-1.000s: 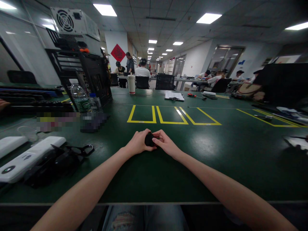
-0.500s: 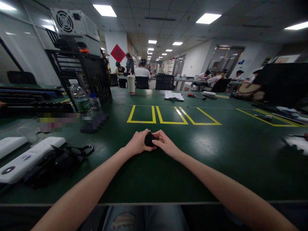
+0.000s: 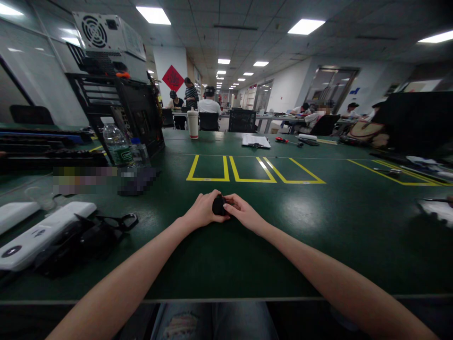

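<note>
Between my two hands is a small round black object [image 3: 218, 206]; its exact kind does not show. My left hand [image 3: 204, 209] curls around its left side, thumb below and fingers over the top. My right hand [image 3: 241, 211] closes on its right side, with the thumb against the near face and the fingers behind. Both hands are low over the green tabletop [image 3: 226, 264], in front of the yellow tape outlines [image 3: 208, 179]. The far side of the object is hidden by my fingers.
To the left are a white power strip [image 3: 49, 231], black straps [image 3: 85, 236], a water bottle [image 3: 116, 144] and an open computer case [image 3: 138, 113]. Farther back stand a paper cup [image 3: 193, 124], a clipboard [image 3: 256, 141] and a red screwdriver [image 3: 282, 140]. Several people sit beyond.
Almost nothing differs. Both hands stay in place around the black object, which seems turned very slightly.
</note>
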`<state>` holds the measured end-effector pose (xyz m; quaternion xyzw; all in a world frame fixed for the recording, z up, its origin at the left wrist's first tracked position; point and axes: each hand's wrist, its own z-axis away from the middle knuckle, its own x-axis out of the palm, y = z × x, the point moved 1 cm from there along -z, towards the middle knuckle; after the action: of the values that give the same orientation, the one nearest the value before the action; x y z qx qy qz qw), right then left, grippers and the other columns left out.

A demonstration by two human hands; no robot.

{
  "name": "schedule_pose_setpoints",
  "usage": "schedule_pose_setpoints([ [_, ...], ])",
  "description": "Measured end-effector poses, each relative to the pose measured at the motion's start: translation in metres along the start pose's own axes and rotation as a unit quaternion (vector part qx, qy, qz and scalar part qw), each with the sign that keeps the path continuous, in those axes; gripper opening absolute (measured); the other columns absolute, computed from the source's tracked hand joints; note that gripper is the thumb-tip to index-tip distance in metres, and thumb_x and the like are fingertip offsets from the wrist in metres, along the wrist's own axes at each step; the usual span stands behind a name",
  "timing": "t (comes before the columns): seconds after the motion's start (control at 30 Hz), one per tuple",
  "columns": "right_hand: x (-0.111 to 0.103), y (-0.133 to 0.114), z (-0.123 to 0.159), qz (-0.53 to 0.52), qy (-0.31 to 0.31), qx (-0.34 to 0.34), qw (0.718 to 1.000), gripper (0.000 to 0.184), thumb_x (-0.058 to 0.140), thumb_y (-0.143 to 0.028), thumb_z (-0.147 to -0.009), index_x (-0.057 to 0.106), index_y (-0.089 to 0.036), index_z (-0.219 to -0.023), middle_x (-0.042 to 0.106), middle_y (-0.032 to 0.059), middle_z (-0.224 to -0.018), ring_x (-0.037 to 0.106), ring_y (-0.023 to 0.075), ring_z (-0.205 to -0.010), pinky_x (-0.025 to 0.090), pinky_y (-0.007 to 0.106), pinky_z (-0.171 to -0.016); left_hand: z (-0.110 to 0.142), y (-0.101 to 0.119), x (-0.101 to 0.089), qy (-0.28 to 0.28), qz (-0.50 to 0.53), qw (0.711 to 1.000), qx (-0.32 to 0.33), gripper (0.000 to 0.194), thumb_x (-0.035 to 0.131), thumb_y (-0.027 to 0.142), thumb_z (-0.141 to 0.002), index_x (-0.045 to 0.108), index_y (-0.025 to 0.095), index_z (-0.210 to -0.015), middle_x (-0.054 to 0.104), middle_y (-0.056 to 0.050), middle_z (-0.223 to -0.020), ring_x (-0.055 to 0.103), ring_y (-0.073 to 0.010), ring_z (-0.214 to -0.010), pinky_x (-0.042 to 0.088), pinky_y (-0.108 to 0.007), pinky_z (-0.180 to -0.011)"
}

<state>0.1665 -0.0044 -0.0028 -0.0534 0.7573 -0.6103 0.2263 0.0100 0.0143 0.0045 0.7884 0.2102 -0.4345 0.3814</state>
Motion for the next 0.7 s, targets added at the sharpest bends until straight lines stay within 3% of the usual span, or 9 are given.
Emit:
schedule_pose_setpoints([
  [0.17, 0.0001, -0.0059, 0.0039, -0.027, -0.016, 0.006, 0.999, 0.025, 0.049, -0.030, -0.075, 0.043, -0.023, -0.098, 0.050, 0.0023, -0.100, 0.051, 0.0164, -0.092, 0.044, 0.036, -0.078, 0.0003, -0.0006, 0.0002, 0.004, 0.004, 1.000, 0.011, 0.054, 0.062, 0.046, -0.057, 0.041, 0.020, -0.100, 0.055, -0.003, -0.091, 0.053, -0.0220, -0.081, 0.036, -0.036, -0.076],
  [0.4, 0.0010, -0.0021, 0.0010, -0.020, 0.013, -0.015, 1.000, 0.019, 0.045, -0.033, -0.078, 0.045, -0.023, -0.095, 0.049, 0.0021, -0.098, 0.051, 0.0160, -0.092, 0.045, 0.035, -0.077, 0.0017, -0.0005, -0.0005, 0.005, 0.002, 1.000, 0.014, 0.056, 0.061, 0.049, -0.057, 0.041, 0.020, -0.101, 0.054, -0.003, -0.091, 0.052, -0.0222, -0.081, 0.037, -0.036, -0.074],
  [0.7, -0.0006, -0.0015, 0.0010, 0.005, 0.001, 0.003, 1.000, 0.026, 0.043, -0.033, -0.079, 0.042, -0.022, -0.104, 0.049, 0.0039, -0.100, 0.050, 0.0168, -0.094, 0.043, 0.036, -0.080, 0.0003, -0.0021, 0.0002, 0.002, -0.006, 1.000, 0.017, 0.056, 0.060, 0.050, -0.058, 0.040, 0.020, -0.102, 0.054, -0.004, -0.091, 0.052, -0.0223, -0.081, 0.037, -0.036, -0.075],
])
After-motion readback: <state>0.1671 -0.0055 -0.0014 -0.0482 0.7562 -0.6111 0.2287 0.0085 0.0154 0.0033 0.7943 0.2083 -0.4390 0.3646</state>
